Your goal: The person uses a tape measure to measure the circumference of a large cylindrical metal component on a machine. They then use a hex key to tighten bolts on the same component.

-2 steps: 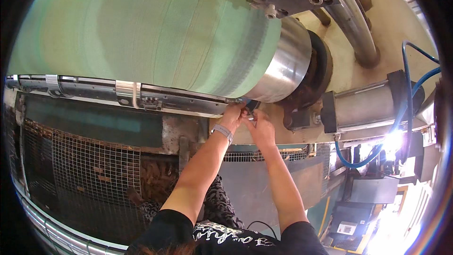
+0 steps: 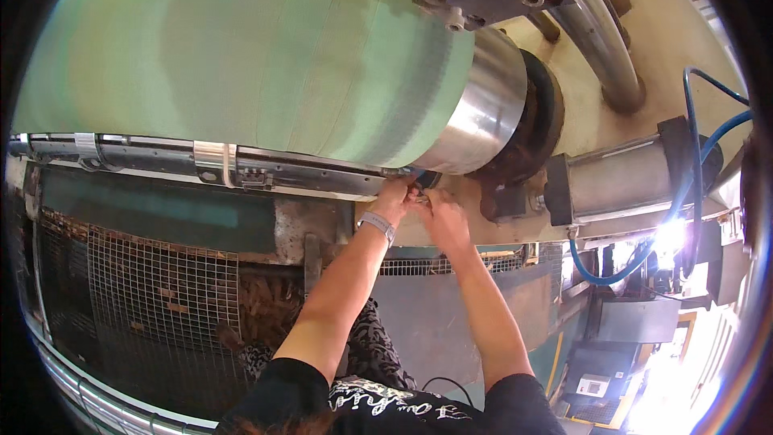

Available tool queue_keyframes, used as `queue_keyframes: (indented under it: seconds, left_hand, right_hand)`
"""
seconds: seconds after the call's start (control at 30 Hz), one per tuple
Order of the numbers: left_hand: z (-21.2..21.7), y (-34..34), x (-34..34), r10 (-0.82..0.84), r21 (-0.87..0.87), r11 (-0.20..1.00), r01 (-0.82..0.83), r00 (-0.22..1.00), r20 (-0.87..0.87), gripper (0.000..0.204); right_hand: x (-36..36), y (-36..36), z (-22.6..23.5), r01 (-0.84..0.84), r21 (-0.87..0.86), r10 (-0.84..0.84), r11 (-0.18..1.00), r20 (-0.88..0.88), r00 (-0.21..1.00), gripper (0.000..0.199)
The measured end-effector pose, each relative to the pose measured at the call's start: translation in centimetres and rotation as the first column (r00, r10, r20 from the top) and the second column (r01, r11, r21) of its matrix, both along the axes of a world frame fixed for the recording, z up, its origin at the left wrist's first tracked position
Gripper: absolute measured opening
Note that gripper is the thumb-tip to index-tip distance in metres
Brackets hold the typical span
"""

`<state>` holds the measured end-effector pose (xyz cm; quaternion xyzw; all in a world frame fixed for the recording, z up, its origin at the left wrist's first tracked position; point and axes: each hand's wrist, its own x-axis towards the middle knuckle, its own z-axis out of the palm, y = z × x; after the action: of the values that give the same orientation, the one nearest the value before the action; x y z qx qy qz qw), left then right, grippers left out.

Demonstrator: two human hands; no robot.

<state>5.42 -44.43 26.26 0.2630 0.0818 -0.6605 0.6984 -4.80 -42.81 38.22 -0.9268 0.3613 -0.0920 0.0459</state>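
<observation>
place: we read this as a factory floor
machine: big green roller point(image 2: 241, 48) with steel end point(image 2: 483, 113)
guarding: wire mesh guard point(image 2: 137, 298)
fittings: pneumatic cylinder point(image 2: 620, 177), blue hoses point(image 2: 692, 161), heavy pipe point(image 2: 604, 40)

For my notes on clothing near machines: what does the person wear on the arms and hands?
Both forearms are bare, with no gloves on the left hand or the right hand. A pale grey wristband sits on the left wrist. A black short-sleeved shirt with white print covers the shoulders.
</observation>
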Motion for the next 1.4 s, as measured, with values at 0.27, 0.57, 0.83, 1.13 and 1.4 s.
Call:
queue_keyframes:
  seconds: [0.27, 0.57, 0.83, 1.13, 1.4]
  left_hand:
    - [0.5, 0.9, 0.4, 0.033, -0.059, 0.997, -0.043, 0.987, -0.154, 0.008]
    - [-0.8, 0.1, 0.4, -0.044, -0.010, 0.999, 0.043, 0.994, -0.098, 0.010]
    - [-0.3, -0.2, -0.5, 0.042, -0.061, 0.997, -0.050, 0.991, -0.127, 0.009]
    - [-0.4, 0.0, -0.2, 0.026, -0.024, 0.999, -0.028, 0.997, -0.067, 0.008]
    - [-0.5, 0.8, -0.6, 0.048, -0.067, 0.996, -0.059, 0.986, -0.163, 0.011]
  right_hand:
    - [-1.5, -2.1, -3.8, -0.086, 0.987, -0.781, 0.133, 0.158, 0.605, 0.039]
    - [-1.3, 1.1, -2.5, 0.128, -0.069, -0.117, 0.989, 0.145, 0.982, 0.033]
    - [-1.5, -0.9, -3.9, -0.222, 0.975, -0.871, 0.015, 0.122, 0.476, 0.035]
    - [0.1, -0.6, -0.4, 0.059, 0.062, -0.057, 0.996, -0.035, 0.998, 0.030]
    - [0.3, -0.9, -3.6, 0.167, 0.821, -0.741, 0.546, 0.380, 0.553, 0.034]
